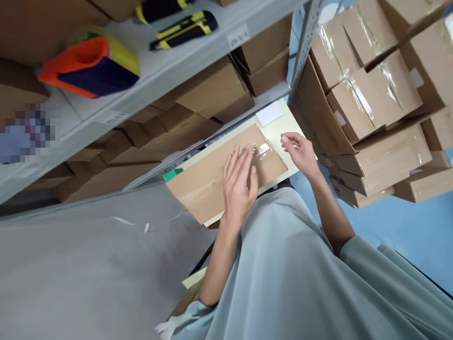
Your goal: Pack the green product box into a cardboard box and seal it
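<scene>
A flat brown cardboard box [201, 189] lies slantwise on a pale yellow board [290, 123]. Shiny clear tape [264, 150] crosses its right end, and another strip runs along its left part. My left hand [239, 182] rests flat on top of the box, fingers stretched out. Just off the box's right end, above the board, my right hand [300, 152] is loosely bent with its fingertips a little apart. Nothing shows between its fingers.
A metal shelf [152, 78] with boxes beneath holds a roll of tape [122, 56] in an orange and navy wrapping and a black-yellow cutter [186, 30]. Taped cartons [371, 94] are stacked at right. A white label [269, 113] and a green piece [172, 174] lie by the box.
</scene>
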Demonstrator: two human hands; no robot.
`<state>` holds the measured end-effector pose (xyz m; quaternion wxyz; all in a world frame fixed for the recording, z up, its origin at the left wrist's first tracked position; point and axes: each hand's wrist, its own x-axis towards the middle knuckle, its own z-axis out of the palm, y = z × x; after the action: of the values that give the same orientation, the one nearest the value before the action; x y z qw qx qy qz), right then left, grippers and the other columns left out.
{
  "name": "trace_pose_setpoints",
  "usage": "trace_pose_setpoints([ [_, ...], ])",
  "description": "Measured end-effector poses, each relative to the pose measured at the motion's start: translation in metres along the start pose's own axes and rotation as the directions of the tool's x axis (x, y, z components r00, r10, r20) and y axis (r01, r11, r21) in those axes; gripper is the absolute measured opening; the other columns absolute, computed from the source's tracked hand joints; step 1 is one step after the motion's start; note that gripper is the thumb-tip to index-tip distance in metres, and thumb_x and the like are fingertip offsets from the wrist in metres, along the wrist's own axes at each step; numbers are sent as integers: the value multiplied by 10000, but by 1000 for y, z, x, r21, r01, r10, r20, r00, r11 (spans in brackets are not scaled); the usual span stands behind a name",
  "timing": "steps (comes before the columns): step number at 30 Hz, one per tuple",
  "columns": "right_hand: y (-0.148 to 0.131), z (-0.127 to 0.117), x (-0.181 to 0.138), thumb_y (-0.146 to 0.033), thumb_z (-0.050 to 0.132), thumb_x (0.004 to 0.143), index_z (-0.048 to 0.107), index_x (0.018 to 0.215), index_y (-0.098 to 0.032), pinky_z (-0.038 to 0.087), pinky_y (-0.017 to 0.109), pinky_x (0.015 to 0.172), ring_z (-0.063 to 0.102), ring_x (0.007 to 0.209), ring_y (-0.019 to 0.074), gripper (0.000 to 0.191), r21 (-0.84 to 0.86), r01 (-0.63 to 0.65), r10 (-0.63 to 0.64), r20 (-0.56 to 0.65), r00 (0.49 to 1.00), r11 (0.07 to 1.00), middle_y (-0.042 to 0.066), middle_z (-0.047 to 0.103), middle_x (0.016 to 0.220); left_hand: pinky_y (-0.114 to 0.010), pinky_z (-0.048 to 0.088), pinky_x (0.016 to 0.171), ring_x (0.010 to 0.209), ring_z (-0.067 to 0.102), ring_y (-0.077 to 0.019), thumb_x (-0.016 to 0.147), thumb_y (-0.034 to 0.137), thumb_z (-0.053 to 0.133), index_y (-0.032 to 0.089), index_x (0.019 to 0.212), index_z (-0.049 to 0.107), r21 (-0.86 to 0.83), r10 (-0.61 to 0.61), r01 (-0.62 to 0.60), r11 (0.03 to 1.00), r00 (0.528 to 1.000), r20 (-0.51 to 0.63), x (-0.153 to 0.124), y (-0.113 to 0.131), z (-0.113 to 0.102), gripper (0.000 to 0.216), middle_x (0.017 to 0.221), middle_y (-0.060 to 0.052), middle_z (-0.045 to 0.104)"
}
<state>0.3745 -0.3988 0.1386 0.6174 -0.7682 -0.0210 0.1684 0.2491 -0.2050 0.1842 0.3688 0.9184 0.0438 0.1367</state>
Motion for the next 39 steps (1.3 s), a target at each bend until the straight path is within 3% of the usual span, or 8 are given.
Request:
trace_pose_setpoints([
  [3,9,7,3,-929,711,858,759,1008,-230,636,350,837,726,951,220,717,132,-83,75,68,995,988,63,778,1020,-576,335,1411,1672,460,-298,1179,387,478,255,1631,633,38,22,-26,999,996,87,7,-1,20,496,1656,-101,654],
  [8,5,21,0,-869,815,807,734,911,-232,604,336,811,683,875,197,651,251,-130,107,103,989,959,32,758,925,-583,296,1421,1693,421,-295,1171,353,519,269,1621,641,93,27,-34,995,997,78,-1,-8,38,474,1689,-108,620],
  [15,17,36,-2,-824,793,856,664,917,-248,567,306,793,649,870,177,593,339,-205,176,114,978,918,8,703,925,-590,250,1433,1714,371,-297,1177,368,503,290,1625,641,116,-13,-1,993,993,118,-6,-13,41,475,1716,-104,590],
  [19,24,39,-1,-795,908,755,660,1021,-260,579,301,795,665,876,177,647,457,-304,253,171,952,836,-9,714,933,-621,208,1438,1735,312,-301,1178,320,489,298,1673,588,102,13,-27,994,990,142,-7,-16,42,506,1744,-109,551],
  [25,20,41,7,-783,929,746,680,939,-234,545,267,759,642,818,146,633,509,-281,239,148,960,814,-26,717,865,-627,170,1443,1754,247,-305,1197,307,423,274,1742,486,116,38,-60,991,983,181,-6,-16,46,550,1796,-126,465],
  [33,14,35,22,-827,855,745,681,937,-225,561,304,772,681,814,183,655,299,-159,145,68,987,941,-1,756,842,-628,273,1432,1737,301,-324,1184,249,410,183,1701,536,160,145,-161,974,984,105,1,-21,63,537,1752,-152,523],
  [36,5,27,24,-837,734,832,681,943,-216,584,345,799,708,850,224,633,73,-48,46,38,998,996,42,771,858,-610,294,1431,1727,333,-327,1163,205,422,183,1672,576,179,167,-181,967,982,91,5,-12,70,533,1751,-139,531],
  [39,-11,15,19,-812,586,952,723,1007,-189,603,418,931,733,978,268,640,-267,187,-215,-79,973,945,134,806,1034,-581,271,1440,1732,326,-321,1170,256,431,161,1702,528,165,168,-172,971,985,42,5,-2,60,549,1797,-148,462],
])
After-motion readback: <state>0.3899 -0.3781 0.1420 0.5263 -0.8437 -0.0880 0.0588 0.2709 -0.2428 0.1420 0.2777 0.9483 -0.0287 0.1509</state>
